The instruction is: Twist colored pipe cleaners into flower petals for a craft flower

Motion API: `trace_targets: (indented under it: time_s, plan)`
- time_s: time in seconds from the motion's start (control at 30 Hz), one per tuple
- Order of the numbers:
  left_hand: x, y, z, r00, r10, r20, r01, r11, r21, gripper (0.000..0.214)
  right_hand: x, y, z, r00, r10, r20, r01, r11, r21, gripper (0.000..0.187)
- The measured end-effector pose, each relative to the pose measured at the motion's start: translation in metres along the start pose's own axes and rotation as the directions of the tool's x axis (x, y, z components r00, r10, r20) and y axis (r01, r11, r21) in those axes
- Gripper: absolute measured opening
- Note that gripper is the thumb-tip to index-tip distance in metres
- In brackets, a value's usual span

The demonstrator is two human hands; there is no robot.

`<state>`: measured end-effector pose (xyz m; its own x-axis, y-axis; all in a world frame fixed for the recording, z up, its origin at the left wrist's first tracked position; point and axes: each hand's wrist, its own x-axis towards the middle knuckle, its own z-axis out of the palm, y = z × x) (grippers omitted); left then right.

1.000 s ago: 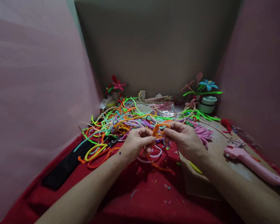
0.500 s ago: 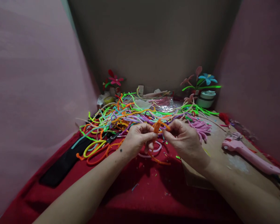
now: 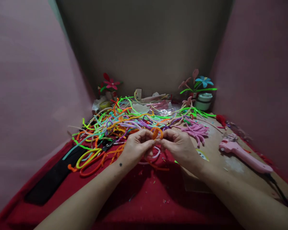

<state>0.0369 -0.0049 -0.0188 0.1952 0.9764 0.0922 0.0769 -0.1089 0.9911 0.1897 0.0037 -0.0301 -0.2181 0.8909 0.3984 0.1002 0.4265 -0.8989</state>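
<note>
Both my hands meet at the middle of the view, over the red cloth. Between them is an orange pipe cleaner (image 3: 156, 133), bent into small loops. The fingers of my left hand (image 3: 139, 145) pinch it from the left. My right hand (image 3: 179, 145) pinches it from the right, its fingertips close to the left ones. An orange end trails below the hands. The exact spot where the fingertips grip is partly hidden. Behind lies a tangled heap of coloured pipe cleaners (image 3: 124, 119).
Scissors with yellow and red handles (image 3: 92, 159) lie left, near a black strip (image 3: 44, 185). At right, a pink glue gun (image 3: 246, 155) rests on a brown board (image 3: 218, 172). Pink pipe-cleaner pieces (image 3: 195, 130), a lidded jar (image 3: 203, 101) and handmade flowers (image 3: 204, 81) stand or lie behind.
My right hand has come in closer to the left, and the orange pipe cleaner's free part has curled into a rounder loop. The whole scene has shifted slightly left in view.
</note>
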Motion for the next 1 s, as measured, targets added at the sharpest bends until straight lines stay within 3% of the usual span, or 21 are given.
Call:
trace_targets:
  time_s: [0.17, 0.3, 0.57, 0.73, 0.83, 0.9, 1.0]
  plan:
    - [0.003, -0.006, -0.006, 0.989, -0.074, 0.126, 0.092, 0.985, -0.144, 0.02, 0.005, 0.002, -0.001, 0.988, 0.15, 0.026, -0.152, 0.98, 0.129, 0.011]
    - [0.008, -0.011, -0.009, 0.978, -0.113, 0.177, 0.158, 0.952, -0.261, 0.022, 0.006, 0.002, -0.002, 0.982, 0.188, 0.022, -0.188, 0.959, 0.213, 0.011]
    - [0.004, -0.007, -0.005, 0.977, -0.165, 0.133, 0.186, 0.97, -0.16, 0.018, 0.007, 0.01, 0.001, 0.984, 0.174, 0.026, -0.174, 0.945, 0.276, 0.011]
    - [0.001, -0.004, -0.002, 0.99, -0.119, 0.074, 0.116, 0.992, 0.041, 0.019, 0.005, 0.009, 0.006, 0.957, 0.214, 0.193, -0.281, 0.848, 0.45, 0.021]
    - [-0.001, -0.003, 0.0, 0.999, -0.03, 0.023, 0.026, 0.986, 0.167, 0.016, 0.004, 0.01, 0.006, 0.949, 0.239, 0.207, -0.312, 0.817, 0.485, 0.024]
    - [-0.002, -0.003, 0.001, 0.999, 0.024, 0.043, -0.032, 0.98, 0.194, 0.016, 0.005, 0.011, 0.005, 0.941, 0.248, 0.231, -0.335, 0.789, 0.514, 0.024]
    - [-0.002, -0.003, 0.0, 0.994, 0.004, 0.107, -0.023, 0.984, 0.177, 0.014, 0.006, 0.013, 0.003, 0.925, 0.24, 0.295, -0.371, 0.743, 0.557, 0.021]
